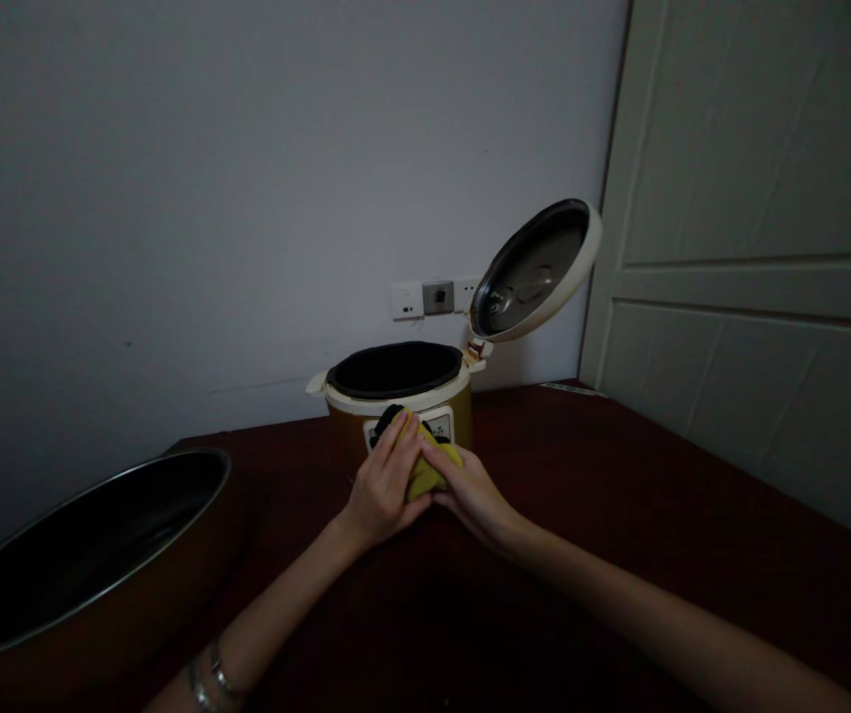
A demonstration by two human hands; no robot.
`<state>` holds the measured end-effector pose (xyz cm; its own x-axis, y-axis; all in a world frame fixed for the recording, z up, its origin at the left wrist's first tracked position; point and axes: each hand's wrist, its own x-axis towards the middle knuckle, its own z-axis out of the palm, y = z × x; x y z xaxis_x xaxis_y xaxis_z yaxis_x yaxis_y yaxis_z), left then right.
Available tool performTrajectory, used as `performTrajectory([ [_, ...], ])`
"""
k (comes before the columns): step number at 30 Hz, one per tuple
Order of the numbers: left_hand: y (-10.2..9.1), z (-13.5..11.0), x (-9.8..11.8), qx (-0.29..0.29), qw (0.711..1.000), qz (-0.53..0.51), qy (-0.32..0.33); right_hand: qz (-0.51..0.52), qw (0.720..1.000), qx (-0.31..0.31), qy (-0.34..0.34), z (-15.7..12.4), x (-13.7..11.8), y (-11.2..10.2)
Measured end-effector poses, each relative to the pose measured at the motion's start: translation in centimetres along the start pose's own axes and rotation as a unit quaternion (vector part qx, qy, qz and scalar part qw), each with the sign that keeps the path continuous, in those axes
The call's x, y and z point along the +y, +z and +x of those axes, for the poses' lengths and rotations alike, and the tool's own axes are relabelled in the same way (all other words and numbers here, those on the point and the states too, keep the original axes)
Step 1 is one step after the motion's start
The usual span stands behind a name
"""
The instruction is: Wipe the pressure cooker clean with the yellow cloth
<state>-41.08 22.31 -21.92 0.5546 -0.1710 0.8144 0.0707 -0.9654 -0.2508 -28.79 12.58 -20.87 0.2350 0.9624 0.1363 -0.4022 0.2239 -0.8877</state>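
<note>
A brown and cream rice cooker (pixel 402 396) stands at the back of the dark red table (pixel 618 515), its lid (pixel 533 267) swung open to the right. My left hand (pixel 384 485) and my right hand (pixel 474 495) meet in front of its control panel. Both are closed on a yellow cloth (pixel 425 475) with a dark patch, pressed against the cooker's front. The cooker's dark inner rim shows from above.
A large dark pot (pixel 75 564) with a metal rim sits at the near left of the table. Behind the cooker is a pale wall with sockets (pixel 436 297). A white door (pixel 752 248) stands at the right.
</note>
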Motion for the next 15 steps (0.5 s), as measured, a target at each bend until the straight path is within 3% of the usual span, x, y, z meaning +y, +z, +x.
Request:
performTrajectory([
  [3, 0.0, 0.8, 1.2, -0.020, 0.999, -0.043, -0.016, -0.004, 1.000, 0.025, 0.002, -0.2, -0.9, -0.5],
  [7, -1.6, 2.2, 0.8, -0.024, 0.994, -0.102, 0.008, -0.032, 0.998, 0.047, -0.002, -0.3, -1.7, -3.4],
  [11, -3.6, 3.5, -1.8, 0.135, 0.989, -0.030, -0.054, -0.085, 0.980, 0.162, -0.074, 1.1, -1.5, -8.3],
  [13, -4.2, 3.8, -3.1, 0.219, 0.968, 0.015, -0.118, -0.110, 0.960, 0.231, -0.116, 2.3, -1.1, -11.1],
  [15, -4.4, 3.9, -4.0, 0.264, 0.951, 0.043, -0.155, -0.133, 0.944, 0.271, -0.131, 3.5, -0.4, -13.4],
])
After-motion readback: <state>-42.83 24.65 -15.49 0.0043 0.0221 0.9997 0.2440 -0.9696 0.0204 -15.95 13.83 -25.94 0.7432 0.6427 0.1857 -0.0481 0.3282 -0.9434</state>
